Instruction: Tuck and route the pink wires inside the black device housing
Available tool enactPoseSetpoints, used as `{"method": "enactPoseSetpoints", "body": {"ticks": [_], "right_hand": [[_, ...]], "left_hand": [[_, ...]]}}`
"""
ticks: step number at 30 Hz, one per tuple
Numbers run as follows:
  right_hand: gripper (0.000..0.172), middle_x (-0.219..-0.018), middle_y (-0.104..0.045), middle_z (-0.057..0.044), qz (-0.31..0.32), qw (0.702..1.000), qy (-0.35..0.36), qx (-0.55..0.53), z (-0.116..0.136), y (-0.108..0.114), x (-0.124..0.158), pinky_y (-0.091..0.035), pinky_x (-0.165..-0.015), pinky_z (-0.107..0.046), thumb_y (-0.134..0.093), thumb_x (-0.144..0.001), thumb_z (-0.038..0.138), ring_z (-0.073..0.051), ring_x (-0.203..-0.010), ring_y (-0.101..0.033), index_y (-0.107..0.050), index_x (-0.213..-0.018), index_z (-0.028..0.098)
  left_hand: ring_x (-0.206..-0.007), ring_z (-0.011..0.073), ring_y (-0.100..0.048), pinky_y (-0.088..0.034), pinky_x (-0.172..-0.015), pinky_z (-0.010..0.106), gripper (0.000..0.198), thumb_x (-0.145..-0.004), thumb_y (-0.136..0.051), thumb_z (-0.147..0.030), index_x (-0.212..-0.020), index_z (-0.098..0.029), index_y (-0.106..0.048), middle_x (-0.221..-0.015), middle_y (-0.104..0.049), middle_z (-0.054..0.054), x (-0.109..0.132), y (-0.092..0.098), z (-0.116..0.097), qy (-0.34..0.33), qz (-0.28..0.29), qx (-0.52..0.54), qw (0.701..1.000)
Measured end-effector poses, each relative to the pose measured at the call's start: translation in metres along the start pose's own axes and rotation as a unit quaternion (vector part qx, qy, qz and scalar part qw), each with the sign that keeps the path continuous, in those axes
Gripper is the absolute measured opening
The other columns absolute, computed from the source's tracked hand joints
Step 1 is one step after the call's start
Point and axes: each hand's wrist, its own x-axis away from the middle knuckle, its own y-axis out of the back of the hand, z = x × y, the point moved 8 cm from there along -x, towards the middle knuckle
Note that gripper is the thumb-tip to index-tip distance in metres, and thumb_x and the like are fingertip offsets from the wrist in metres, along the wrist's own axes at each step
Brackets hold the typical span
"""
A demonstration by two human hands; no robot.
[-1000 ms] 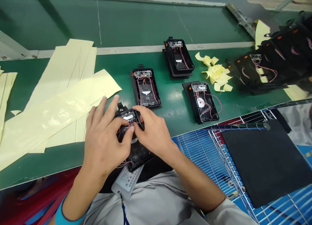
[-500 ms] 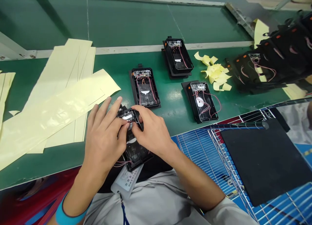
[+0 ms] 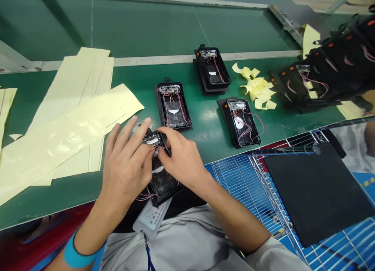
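A black plastic housing [image 3: 164, 183] lies tilted at the front edge of the bench, below both hands. Inside its far end sits a small circuit board [image 3: 152, 139], and thin pink wires [image 3: 146, 196] hang out at its near left side. My left hand [image 3: 127, 161] reaches over the board with thumb and index finger pinched together; what is between them is too small to tell. The other fingers stretch upward. My right hand [image 3: 184, 155] grips the housing's far right corner, index finger on the top edge and thumb inside near the board.
Similar wired housings stand beyond my hands: one near [image 3: 174, 106], one farther back [image 3: 213, 69], one at right [image 3: 241, 124]. Yellow paper strips [image 3: 64, 134] cover the left, with yellow scraps [image 3: 259, 91] and stacked housings [image 3: 325, 71] at right. A wire rack [image 3: 234, 185] holds a black sheet [image 3: 316, 189].
The view has shifted slightly. My left thumb has drawn in a little by the index finger; my right hand and the housing stay about the same.
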Motion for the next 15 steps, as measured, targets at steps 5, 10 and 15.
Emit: {"method": "enactPoseSetpoints", "body": {"ticks": [5, 10, 15], "right_hand": [[0.047, -0.124, -0.073, -0.005, -0.004, 1.0, 0.0, 0.001, -0.0002, 0.0, 0.0001, -0.052, -0.082, -0.037, -0.058, -0.103, 0.023, -0.022, -0.096, -0.071, -0.056, -0.149, 0.024], [0.047, -0.124, -0.073, -0.005, -0.006, 1.0, 0.004, 0.003, 0.0002, -0.0001, -0.0004, -0.051, -0.08, -0.037, -0.058, -0.103, 0.024, -0.023, -0.096, -0.071, -0.055, -0.15, 0.024], [0.047, -0.122, -0.073, -0.005, -0.006, 1.0, 0.003, 0.003, 0.0007, -0.0003, 0.0, -0.05, -0.079, -0.036, -0.058, -0.103, 0.024, -0.022, -0.095, -0.071, -0.055, -0.15, 0.024]], "left_hand": [[-0.164, 0.0365, -0.041, -0.035, -0.135, 0.068, 0.009, -0.096, -0.064, -0.009, -0.096, -0.017, -0.059, -0.171, -0.046, 0.003, -0.0022, -0.0029, -0.0014, -0.02, 0.03, -0.012, 0.999], [-0.165, 0.0404, -0.037, -0.029, -0.134, 0.072, 0.014, -0.095, -0.063, -0.007, -0.086, -0.015, -0.056, -0.169, -0.049, 0.004, -0.0045, -0.0044, -0.004, -0.04, 0.05, -0.012, 0.998], [-0.166, 0.0399, -0.036, -0.024, -0.134, 0.075, 0.015, -0.097, -0.057, -0.005, -0.087, -0.015, -0.058, -0.167, -0.052, 0.004, -0.0049, -0.005, -0.0045, -0.038, 0.074, -0.023, 0.996]]}}
